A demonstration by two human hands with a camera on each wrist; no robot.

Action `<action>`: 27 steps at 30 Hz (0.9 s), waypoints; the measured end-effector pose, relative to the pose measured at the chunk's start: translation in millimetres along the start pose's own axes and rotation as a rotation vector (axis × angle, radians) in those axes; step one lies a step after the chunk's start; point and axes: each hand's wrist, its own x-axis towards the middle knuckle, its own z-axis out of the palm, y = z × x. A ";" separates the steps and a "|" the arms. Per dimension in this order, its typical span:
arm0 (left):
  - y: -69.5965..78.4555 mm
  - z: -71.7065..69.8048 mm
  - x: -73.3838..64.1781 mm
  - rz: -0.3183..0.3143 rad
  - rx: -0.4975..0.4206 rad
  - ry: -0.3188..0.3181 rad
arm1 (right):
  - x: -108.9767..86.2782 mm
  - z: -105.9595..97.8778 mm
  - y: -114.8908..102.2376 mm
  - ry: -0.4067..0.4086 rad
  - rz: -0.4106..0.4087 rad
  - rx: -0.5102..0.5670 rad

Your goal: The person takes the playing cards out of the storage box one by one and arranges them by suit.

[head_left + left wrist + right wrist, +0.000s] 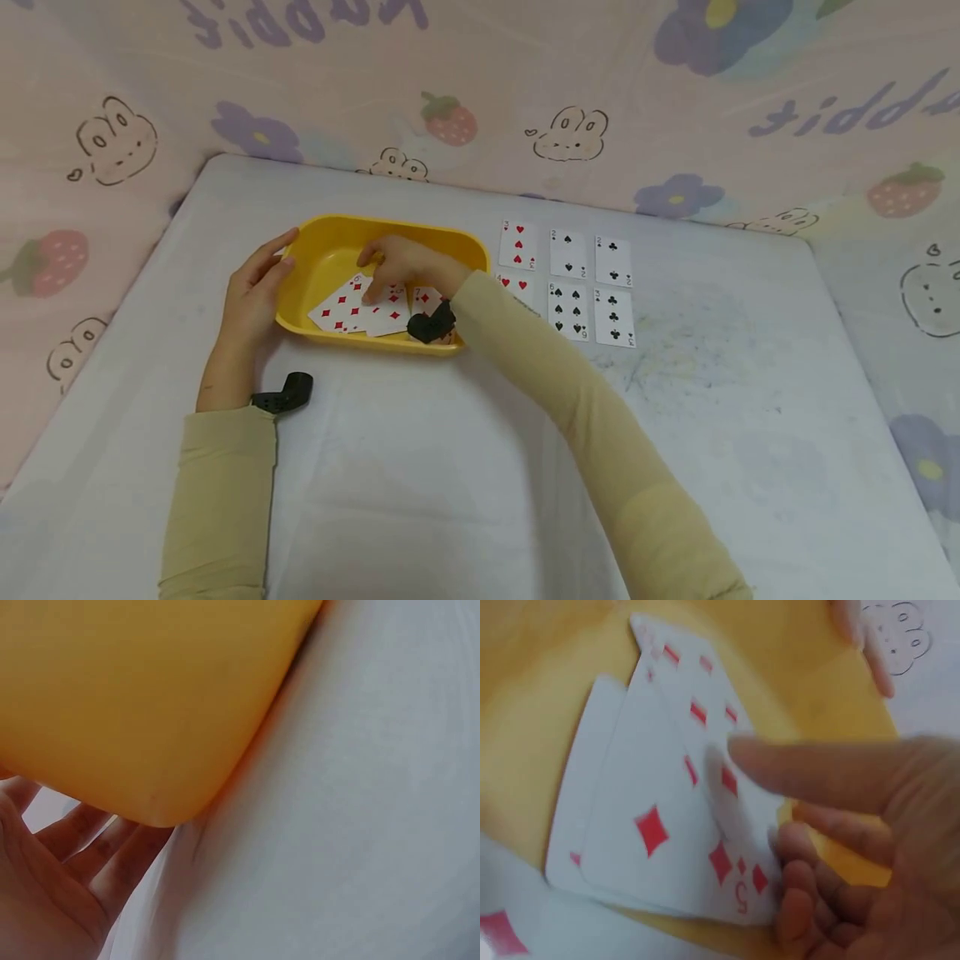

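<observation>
A yellow plastic basin (390,225) stands on the white-covered table with several diamond playing cards inside. My left hand (253,300) holds the basin's left end, thumb at the rim; in the left wrist view its fingers (120,862) lie along the outer wall. My right hand (397,265) reaches into the basin over the cards. In the right wrist view, its straight thumb (817,769) is over a diamond card (705,705), and its other fingers are bent beside the five of diamonds (622,817). A seven of diamonds (423,296) lies partly under the right wrist.
Right of the basin, face-up cards lie in columns: three of hearts (518,244) above a four of hearts (516,284), two of spades (567,252) above a six of spades (567,312), two of clubs (613,261) above a three of clubs (614,317). A printed curtain (495,75) hangs behind.
</observation>
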 end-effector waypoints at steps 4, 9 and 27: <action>-0.9 0.6 0.5 -0.006 -0.012 0.002 | 0.4 0.1 1.7 -0.052 -0.041 -0.037; -0.6 0.4 0.1 -0.007 -0.014 -0.005 | 0.2 2.0 4.1 -0.040 -0.074 -0.109; 2.7 -2.2 -2.2 0.039 0.004 -0.020 | -8.5 2.1 4.4 0.036 -0.106 -0.040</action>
